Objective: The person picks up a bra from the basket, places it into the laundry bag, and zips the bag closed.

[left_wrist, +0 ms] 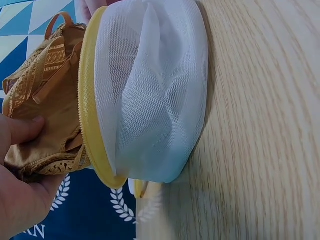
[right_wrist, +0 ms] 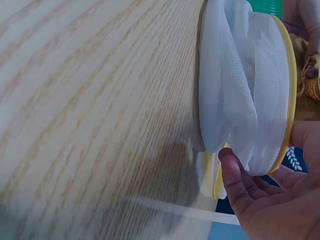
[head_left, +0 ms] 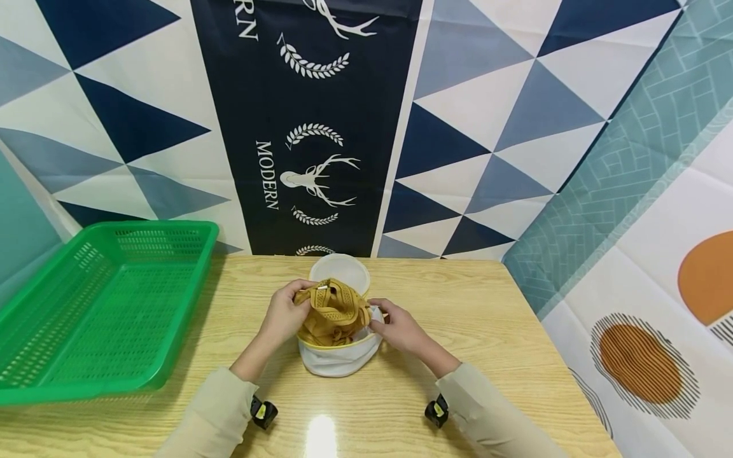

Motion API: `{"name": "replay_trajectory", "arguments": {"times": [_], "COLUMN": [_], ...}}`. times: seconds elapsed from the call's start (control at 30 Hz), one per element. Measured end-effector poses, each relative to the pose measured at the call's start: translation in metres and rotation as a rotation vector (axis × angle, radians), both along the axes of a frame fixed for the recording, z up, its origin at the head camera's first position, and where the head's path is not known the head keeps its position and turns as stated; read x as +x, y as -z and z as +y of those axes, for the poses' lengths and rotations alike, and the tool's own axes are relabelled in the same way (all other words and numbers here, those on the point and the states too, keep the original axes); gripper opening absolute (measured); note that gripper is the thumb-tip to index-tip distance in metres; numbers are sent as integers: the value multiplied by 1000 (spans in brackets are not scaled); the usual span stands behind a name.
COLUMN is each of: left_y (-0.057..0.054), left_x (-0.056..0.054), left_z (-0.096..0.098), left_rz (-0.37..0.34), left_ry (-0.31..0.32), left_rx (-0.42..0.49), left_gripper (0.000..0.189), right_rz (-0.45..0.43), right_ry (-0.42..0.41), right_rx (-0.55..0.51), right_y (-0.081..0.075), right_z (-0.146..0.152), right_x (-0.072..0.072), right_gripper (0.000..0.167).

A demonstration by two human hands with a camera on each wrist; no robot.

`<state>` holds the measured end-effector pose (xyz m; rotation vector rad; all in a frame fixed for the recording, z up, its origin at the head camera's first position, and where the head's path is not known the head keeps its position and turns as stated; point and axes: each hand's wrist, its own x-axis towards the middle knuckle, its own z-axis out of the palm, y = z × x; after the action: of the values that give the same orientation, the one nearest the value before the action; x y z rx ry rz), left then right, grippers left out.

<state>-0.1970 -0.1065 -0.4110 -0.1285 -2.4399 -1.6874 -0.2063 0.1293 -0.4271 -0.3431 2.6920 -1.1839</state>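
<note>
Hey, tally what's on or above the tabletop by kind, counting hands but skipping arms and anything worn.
Hands: 2, left hand and right hand
Garments: 1, the mustard garment, apparently one bunched piece
Bags: 1, the white mesh bag
Baskets: 1, the green basket
Total: 5

- Left hand (left_wrist: pixel 22 200): thumb and fingers pinch mustard lace-trimmed garment (left_wrist: pixel 57 105).
- Garment projects past yellow zipper rim (left_wrist: pixel 90 110) of white mesh bag (left_wrist: pixel 155 95).
- Bag rests on wood-grain bench (left_wrist: pixel 265 125).
</note>
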Motion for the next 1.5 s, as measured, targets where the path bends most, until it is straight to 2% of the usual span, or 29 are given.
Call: {"name": "replay_trajectory", "arguments": {"times": [0.37,0.63,0.93,1.23,1.5], "left_y": [1,1,4,3,1], "left_x": [2,3,1,1,4], "left_z": [0,1,2,3,5], "left_rz": [62,169,214,228,202], "left_ry": [52,100,129,132,114], "left_rx": [-137,-273,-384,-422,-408], "left_gripper": [27,25,24,28,38], "right_rz": [-15,-17,-27,-49,-82], "right_ry": [0,-2,5,27,53], "right_rx": [-14,-10,-22,-70,-135], "right_y": [-1,0,4,2,-2], "right_z": [0,1,3,2,-2], "right_x": [0,0,-2,-1,0], "right_gripper": [44,43,43,38,53]}}
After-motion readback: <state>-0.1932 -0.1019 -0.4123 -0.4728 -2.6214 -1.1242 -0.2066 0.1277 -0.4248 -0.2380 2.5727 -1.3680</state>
